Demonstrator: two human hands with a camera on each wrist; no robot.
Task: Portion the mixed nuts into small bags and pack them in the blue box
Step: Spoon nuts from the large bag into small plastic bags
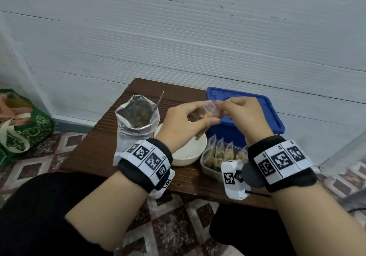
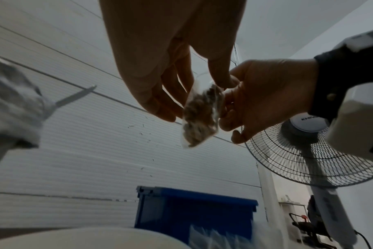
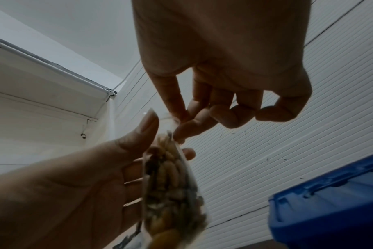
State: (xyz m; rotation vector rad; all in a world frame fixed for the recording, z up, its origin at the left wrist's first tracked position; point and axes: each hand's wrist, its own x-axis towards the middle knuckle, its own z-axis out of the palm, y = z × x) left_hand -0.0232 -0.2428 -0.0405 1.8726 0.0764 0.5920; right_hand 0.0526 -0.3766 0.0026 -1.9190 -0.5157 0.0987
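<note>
Above the low brown table, both hands hold one small clear bag of mixed nuts. My left hand pinches its upper part between thumb and fingers. My right hand pinches the top edge from the right. The left wrist view shows the bag hanging between the left hand and the right hand. In the right wrist view the right hand's fingertips grip the bag's mouth. The blue box stands behind the hands.
An open foil bag of nuts stands at the left, with a white bowl beside it. A clear tub holds several filled small bags. A green shopping bag lies on the tiled floor. A standing fan is at the right.
</note>
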